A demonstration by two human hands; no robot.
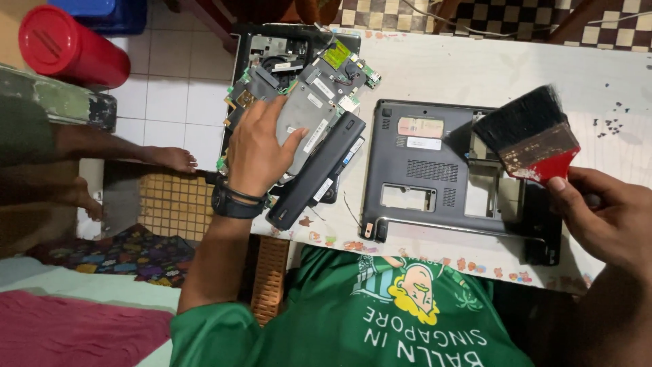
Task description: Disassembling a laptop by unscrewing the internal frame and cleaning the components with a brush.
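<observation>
Right hand (611, 217) grips a red-handled brush (533, 136), bristles up, above the right edge of the grey laptop base (435, 170) lying underside-up on the desk (489, 68). Left hand (257, 153) rests loosely closed on the circuit board (309, 102), beside a black battery (316, 170). Judgement: pin the board firmly, brush with light strokes away from connectors, keep bristles dry. Desk is white and stained, small screws (611, 122) at right. Beyond: tiled floor, red canister (71, 44), another person's bare feet (170, 158).

Table (475, 68): laptop case (435, 170), battery (316, 173), screws (611, 122)
</observation>
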